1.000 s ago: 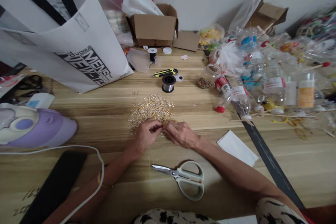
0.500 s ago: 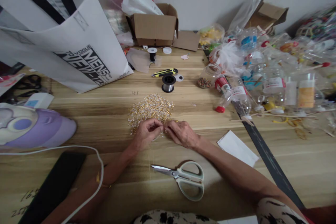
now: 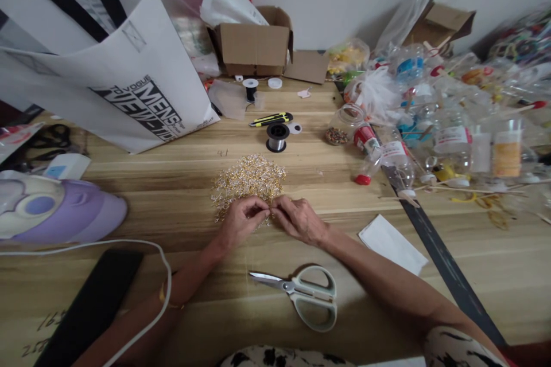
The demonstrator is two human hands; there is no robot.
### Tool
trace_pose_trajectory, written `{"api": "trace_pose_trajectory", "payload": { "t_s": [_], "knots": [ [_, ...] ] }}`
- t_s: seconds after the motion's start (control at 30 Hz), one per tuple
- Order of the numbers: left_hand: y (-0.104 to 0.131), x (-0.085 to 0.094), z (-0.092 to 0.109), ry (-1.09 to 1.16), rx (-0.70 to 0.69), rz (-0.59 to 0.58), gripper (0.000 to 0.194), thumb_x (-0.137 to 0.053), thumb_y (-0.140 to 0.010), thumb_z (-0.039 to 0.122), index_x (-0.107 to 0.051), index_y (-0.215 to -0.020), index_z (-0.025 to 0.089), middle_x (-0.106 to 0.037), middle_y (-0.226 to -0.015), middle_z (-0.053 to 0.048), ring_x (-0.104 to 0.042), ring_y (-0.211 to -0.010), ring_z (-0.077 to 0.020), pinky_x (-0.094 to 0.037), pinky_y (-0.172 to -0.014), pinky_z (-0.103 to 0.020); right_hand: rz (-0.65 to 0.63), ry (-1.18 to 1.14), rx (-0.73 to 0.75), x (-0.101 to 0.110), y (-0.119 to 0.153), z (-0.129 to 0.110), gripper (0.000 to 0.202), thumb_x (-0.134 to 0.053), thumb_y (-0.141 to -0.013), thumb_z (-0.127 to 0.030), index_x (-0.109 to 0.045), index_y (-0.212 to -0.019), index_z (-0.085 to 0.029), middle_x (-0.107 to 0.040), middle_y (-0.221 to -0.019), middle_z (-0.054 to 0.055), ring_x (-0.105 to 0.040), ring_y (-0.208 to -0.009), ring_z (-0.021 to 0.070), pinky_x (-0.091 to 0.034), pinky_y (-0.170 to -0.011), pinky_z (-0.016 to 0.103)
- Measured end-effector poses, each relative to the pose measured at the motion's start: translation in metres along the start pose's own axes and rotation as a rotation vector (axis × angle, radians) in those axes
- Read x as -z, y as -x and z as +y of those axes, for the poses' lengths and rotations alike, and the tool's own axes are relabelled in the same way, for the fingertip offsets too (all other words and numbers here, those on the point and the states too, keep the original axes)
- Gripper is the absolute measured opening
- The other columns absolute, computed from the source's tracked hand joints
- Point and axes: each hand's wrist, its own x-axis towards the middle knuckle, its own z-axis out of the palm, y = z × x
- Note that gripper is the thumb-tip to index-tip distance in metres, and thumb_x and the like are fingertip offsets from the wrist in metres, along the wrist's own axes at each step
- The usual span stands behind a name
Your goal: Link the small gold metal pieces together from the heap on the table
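Both hands meet at the near edge of a heap of small gold and silver metal pieces (image 3: 249,178) on the wooden table. My left hand (image 3: 243,218) is pinched, thumb against forefinger. Its fingertips nearly touch those of my right hand (image 3: 299,219), which is closed in a pinch too. Whatever lies between the fingertips is too small to make out. Closer to my body lie scissors (image 3: 301,289) with pale handles, blades pointing left. Beyond the heap stands a spool of silvery wire (image 3: 276,137), with a yellow and black utility knife (image 3: 271,119) behind it.
A white shopping bag (image 3: 159,97) and a purple appliance (image 3: 81,212) stand at the left, near a white cable (image 3: 166,275) crossing my left forearm. Plastic bottles (image 3: 451,137) crowd the right. Folded white paper (image 3: 392,243) lies beside my right forearm. A cardboard box (image 3: 256,46) sits at the back.
The whole view has shifted very slightly. Both hands stay pinched together at the heap, with only tiny changes at the fingertips.
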Motion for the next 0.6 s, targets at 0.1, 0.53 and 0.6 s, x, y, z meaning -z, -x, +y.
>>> {"api": "trace_pose_trajectory", "payload": {
  "t_s": [0.1, 0.53, 0.6],
  "knots": [
    [0.0, 0.0, 0.0, 0.035, 0.025, -0.007, 0.008, -0.063, -0.072, 0.021, -0.064, -0.071, 0.013, -0.065, -0.068, -0.003, -0.058, -0.064, -0.0125, -0.045, -0.06, -0.021, 0.012, -0.058, -0.03, 0.001, -0.001, -0.001, 0.009, -0.037, -0.095, -0.023, -0.045, -0.095, -0.017, -0.06, -0.074, 0.004, -0.056, -0.061, 0.0131, -0.041, -0.058, 0.022],
    [-0.001, -0.001, 0.009, 0.159, 0.14, 0.031, 0.01, -0.069, -0.064, 0.022, -0.063, -0.064, 0.014, -0.064, -0.062, -0.001, -0.056, -0.06, -0.012, -0.043, -0.057, -0.021, 0.035, -0.215, -0.078, 0.004, -0.005, -0.006, 0.008, -0.041, -0.093, -0.022, -0.048, -0.093, -0.018, -0.058, -0.072, 0.001, -0.052, -0.058, 0.0107, -0.04, -0.056, 0.02],
    [-0.001, -0.001, 0.01, 0.188, 0.174, 0.03, 0.01, -0.069, -0.064, 0.021, -0.064, -0.064, 0.013, -0.064, -0.062, -0.001, -0.055, -0.059, -0.0114, -0.042, -0.056, -0.021, 0.051, -0.233, -0.085, 0.003, -0.004, -0.006, 0.009, -0.041, -0.093, -0.022, -0.047, -0.098, -0.018, -0.058, -0.071, 0.0, -0.053, -0.058, 0.0107, -0.04, -0.056, 0.02]
  ]
}}
